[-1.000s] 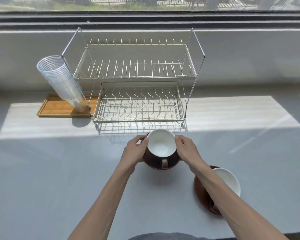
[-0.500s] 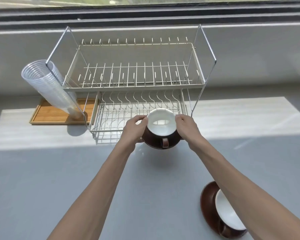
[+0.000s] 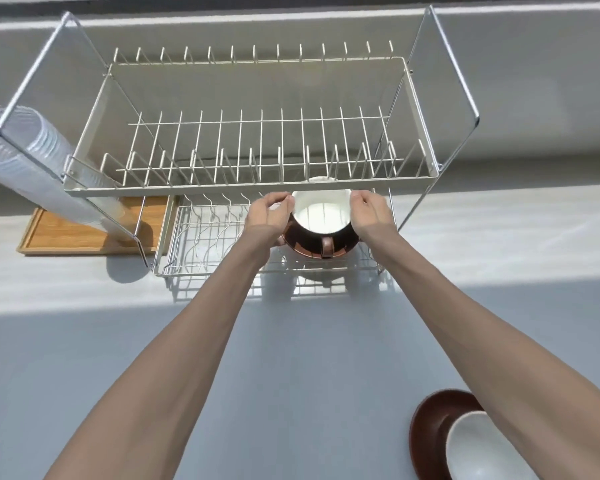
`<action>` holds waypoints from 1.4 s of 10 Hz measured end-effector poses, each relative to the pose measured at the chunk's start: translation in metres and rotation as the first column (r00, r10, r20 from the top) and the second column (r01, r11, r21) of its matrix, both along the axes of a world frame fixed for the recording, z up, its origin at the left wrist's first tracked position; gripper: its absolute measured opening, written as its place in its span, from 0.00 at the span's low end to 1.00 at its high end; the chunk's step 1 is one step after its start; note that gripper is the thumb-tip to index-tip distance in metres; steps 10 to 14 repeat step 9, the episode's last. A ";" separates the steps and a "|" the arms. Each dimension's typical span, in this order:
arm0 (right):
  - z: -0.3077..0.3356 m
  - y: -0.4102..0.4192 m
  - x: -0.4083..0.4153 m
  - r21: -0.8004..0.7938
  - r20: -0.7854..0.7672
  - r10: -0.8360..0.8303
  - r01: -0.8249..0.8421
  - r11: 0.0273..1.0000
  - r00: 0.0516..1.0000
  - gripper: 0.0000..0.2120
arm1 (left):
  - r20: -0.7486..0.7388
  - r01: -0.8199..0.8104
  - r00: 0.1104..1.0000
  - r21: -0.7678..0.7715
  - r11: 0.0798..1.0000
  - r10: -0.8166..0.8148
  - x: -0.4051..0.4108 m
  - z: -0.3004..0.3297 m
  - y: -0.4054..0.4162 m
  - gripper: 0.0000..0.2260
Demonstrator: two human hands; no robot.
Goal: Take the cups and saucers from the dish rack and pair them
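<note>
Where the sun strip crosses the counter: a two-tier wire dish rack (image 3: pixel 243 188) stands against the back wall.
Clear cups (image 3: pixel 39 174): a nested stack, tilted, leaning at the rack's left end frame, its foot on a wooden tray (image 3: pixel 66 240).
Upper tier: bare cream wire prongs, nothing seated in them.
Lower tier, left part: wavy wire dividers, nothing between them.
Left hand (image 3: pixel 267 220): fingers curled against the left side of the held cup's rim, gripping it.
Held cup (image 3: pixel 321 211): white inside, glossy brown outside, its handle facing the camera; it sits on a brown saucer (image 3: pixel 312 249), and the pair is inside the lower tier at its right part, just under the upper shelf's front rail. Whether the saucer touches the wires cannot be told.
Right hand (image 3: pixel 369 214): fingers pressed to the cup's right side, gripping it.
Second pair: a white-lined cup (image 3: pixel 478 445) on a brown saucer (image 3: pixel 430 424), on the counter at the lower right, well apart from the rack and partly behind the right forearm.
</note>
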State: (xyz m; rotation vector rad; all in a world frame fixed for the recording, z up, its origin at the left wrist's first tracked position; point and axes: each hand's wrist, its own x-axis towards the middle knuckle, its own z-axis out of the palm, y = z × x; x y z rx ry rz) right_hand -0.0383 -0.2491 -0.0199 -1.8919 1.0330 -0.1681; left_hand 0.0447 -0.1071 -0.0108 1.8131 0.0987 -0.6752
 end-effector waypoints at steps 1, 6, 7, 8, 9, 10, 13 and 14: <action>-0.001 -0.004 0.005 -0.013 0.003 -0.005 0.005 1.000 1.000 0.20 | 0.003 -0.003 1.000 0.002 1.000 0.003 0.005 -0.005 -0.007 0.12; -0.001 -0.005 0.005 -0.036 -0.037 0.006 -0.007 0.999 0.999 0.18 | 0.132 0.132 0.982 0.041 0.990 -0.137 0.013 -0.024 -0.010 0.15; 0.009 0.002 -0.004 -0.028 -0.050 0.049 -0.050 0.998 0.998 0.16 | 0.138 0.208 0.961 0.201 0.957 -0.238 0.003 -0.014 -0.005 0.22; 0.014 0.010 -0.019 -0.079 -0.059 0.114 -0.118 0.990 0.992 0.21 | 0.140 0.285 0.933 0.271 0.919 -0.331 -0.008 -0.008 0.004 0.22; 0.019 0.019 -0.031 -0.084 -0.173 0.243 -0.260 0.962 0.955 0.21 | 0.084 0.353 0.918 0.269 0.896 -0.387 -0.022 -0.001 0.017 0.21; 0.019 0.019 -0.031 -0.084 -0.173 0.243 -0.260 0.962 0.955 0.21 | 0.084 0.353 0.918 0.269 0.896 -0.387 -0.022 -0.001 0.017 0.21; 0.019 0.019 -0.031 -0.084 -0.173 0.243 -0.260 0.962 0.955 0.21 | 0.084 0.353 0.918 0.269 0.896 -0.387 -0.022 -0.001 0.017 0.21; 0.019 0.019 -0.031 -0.084 -0.173 0.243 -0.260 0.962 0.955 0.21 | 0.084 0.353 0.918 0.269 0.896 -0.387 -0.022 -0.001 0.017 0.21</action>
